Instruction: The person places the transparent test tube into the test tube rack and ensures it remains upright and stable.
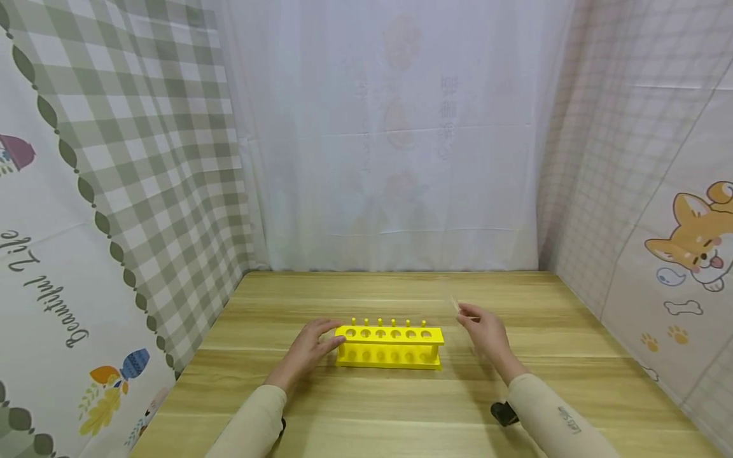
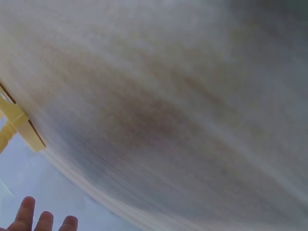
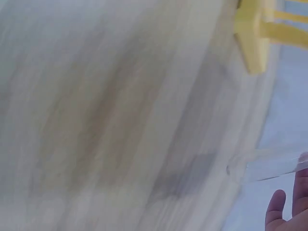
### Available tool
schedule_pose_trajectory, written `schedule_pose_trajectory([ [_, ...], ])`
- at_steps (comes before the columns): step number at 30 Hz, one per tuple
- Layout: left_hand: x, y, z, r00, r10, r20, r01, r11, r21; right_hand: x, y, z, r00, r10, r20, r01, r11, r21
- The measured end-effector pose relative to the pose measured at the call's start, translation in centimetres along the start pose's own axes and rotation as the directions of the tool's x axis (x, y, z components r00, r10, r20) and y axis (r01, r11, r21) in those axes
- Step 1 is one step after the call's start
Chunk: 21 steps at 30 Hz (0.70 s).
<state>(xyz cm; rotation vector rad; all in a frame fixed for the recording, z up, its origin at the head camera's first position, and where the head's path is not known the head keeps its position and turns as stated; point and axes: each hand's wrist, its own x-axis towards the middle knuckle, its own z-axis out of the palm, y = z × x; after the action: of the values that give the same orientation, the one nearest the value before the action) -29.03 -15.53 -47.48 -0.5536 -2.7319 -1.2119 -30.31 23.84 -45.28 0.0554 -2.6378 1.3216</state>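
A yellow test tube rack (image 1: 389, 336) stands upright on the wooden table, with a row of round holes and short pegs along its back. My left hand (image 1: 312, 346) grips its left end, thumb at the front and fingers toward the back. Fingertips of that hand (image 2: 44, 221) also show low in the left wrist view, near a corner of the rack (image 2: 30, 134). To the right of the rack, above the table, my right hand (image 1: 485, 331) pinches a clear test tube (image 3: 274, 166). The tube is tilted and hard to make out in the head view.
The wooden table (image 1: 321, 289) ends at a white curtain (image 1: 395, 191) behind. A green checked cloth (image 1: 166, 114) hangs on the left, and a cloth with a cartoon dog (image 1: 701, 238) on the right. A black wrist device (image 1: 504, 413) sits below my right sleeve.
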Motion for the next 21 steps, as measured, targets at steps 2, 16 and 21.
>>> schedule_pose_trajectory([
  [2, 0.0, 0.0, 0.0, 1.0, 0.0, 0.0, 0.0, 1.0, -0.001, 0.1, -0.4, -0.1, 1.0, 0.012, -0.018, -0.011, 0.998, 0.066],
  [16, 0.1, 0.0, 0.0, 1.0, 0.0, 0.005, 0.0, 1.0, -0.005, 0.3, -2.9, -0.1, 0.998, 0.006, -0.057, 0.011, 0.954, 0.299],
  [21, 0.2, 0.0, 0.0, 1.0, -0.003, 0.005, 0.003, 1.0, -0.004, 0.2, -4.0, -0.4, 0.997, -0.005, -0.079, 0.034, 0.927, 0.374],
])
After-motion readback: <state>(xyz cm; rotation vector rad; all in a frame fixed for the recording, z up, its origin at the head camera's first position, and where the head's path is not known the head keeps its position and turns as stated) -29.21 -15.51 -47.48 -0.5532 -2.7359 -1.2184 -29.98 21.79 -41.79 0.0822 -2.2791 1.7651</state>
